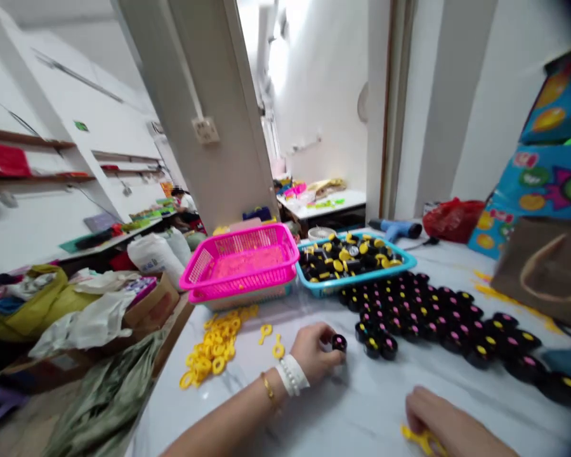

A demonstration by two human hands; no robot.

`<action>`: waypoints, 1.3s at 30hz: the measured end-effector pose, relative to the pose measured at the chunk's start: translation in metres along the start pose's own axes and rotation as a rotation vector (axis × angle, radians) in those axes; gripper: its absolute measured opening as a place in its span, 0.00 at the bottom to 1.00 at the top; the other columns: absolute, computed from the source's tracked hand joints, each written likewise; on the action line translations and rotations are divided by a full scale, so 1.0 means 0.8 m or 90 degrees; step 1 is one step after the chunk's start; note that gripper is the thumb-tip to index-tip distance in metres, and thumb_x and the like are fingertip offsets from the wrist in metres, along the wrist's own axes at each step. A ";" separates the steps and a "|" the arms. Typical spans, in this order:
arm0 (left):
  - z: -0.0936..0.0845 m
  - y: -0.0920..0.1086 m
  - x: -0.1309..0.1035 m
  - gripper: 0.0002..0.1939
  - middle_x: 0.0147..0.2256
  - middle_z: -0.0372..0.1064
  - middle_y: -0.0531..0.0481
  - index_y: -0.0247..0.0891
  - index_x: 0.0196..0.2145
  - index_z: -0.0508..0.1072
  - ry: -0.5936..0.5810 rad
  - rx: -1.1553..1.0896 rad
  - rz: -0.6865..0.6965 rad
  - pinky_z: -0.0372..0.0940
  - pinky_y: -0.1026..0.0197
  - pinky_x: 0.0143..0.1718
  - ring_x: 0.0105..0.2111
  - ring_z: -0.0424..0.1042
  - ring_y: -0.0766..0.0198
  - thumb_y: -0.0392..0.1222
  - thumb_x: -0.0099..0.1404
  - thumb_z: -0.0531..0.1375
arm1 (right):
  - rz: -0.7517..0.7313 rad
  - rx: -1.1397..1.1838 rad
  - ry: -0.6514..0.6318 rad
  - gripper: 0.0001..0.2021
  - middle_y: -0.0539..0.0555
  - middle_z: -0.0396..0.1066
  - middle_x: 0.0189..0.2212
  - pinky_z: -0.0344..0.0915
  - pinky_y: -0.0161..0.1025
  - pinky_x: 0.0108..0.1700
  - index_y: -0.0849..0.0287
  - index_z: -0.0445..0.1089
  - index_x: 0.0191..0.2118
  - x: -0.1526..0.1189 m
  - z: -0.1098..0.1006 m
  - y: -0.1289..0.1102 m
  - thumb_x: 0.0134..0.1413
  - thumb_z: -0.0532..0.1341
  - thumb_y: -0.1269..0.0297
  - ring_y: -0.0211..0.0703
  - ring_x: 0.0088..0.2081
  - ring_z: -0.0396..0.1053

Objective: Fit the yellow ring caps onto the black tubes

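Note:
My left hand (pixel 313 353), with a white bracelet and a thin gold one at the wrist, pinches a small round black piece with a pink centre (pixel 339 343) just above or on the marble-patterned table. Low in the view, my right hand (pixel 440 416) is closed on a yellow plastic ring piece (pixel 428 442), which sticks out below the fingers. Left of my left hand are two loose yellow ring pieces (pixel 278 349) and a heap of the same kind (pixel 212 346). Many black round pieces (pixel 413 311) with pink or yellow centres stand close together on the right.
Behind the hands stand a pink basket (pixel 240 289), stacked on another, and a blue tray (pixel 321 290) full of black and yellow parts. A blue heat gun or dryer (pixel 396 229), a red bag (pixel 452 219), a brown paper bag (pixel 547 266) and colourful boxes (pixel 547 181) line the back right.

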State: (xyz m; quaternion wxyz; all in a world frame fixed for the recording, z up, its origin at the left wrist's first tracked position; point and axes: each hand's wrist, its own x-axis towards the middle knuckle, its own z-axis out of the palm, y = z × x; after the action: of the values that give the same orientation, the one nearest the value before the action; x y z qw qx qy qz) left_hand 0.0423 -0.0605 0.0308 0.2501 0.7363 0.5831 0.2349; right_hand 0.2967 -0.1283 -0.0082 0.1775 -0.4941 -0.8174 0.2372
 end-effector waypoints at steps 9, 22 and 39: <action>0.015 0.015 -0.084 0.16 0.36 0.71 0.49 0.37 0.42 0.71 0.003 -0.019 0.121 0.62 0.57 0.43 0.37 0.67 0.59 0.37 0.54 0.63 | 0.178 0.299 -0.148 0.07 0.47 0.64 0.20 0.56 0.32 0.22 0.57 0.67 0.31 -0.005 -0.049 -0.040 0.50 0.62 0.60 0.37 0.22 0.63; 0.026 0.006 -0.078 0.09 0.28 0.72 0.52 0.38 0.32 0.75 -0.032 -0.012 0.169 0.59 0.60 0.37 0.31 0.67 0.62 0.45 0.57 0.66 | 0.257 0.633 -0.031 0.19 0.44 0.65 0.15 0.47 0.26 0.14 0.58 0.60 0.28 0.062 0.007 -0.078 0.42 0.71 0.54 0.28 0.13 0.55; 0.025 0.014 -0.080 0.11 0.24 0.66 0.54 0.38 0.26 0.69 -0.048 -0.012 0.114 0.55 0.64 0.28 0.26 0.65 0.65 0.47 0.56 0.65 | 0.242 0.636 -0.001 0.21 0.47 0.70 0.23 0.62 0.30 0.21 0.58 0.59 0.28 0.060 0.009 -0.084 0.44 0.71 0.53 0.32 0.18 0.64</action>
State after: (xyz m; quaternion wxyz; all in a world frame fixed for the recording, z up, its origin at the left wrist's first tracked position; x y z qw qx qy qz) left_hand 0.0505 -0.1270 0.0193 0.2569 0.7917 0.5026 0.2338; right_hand 0.2232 -0.1140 0.0263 0.3447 -0.4885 -0.5009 0.6258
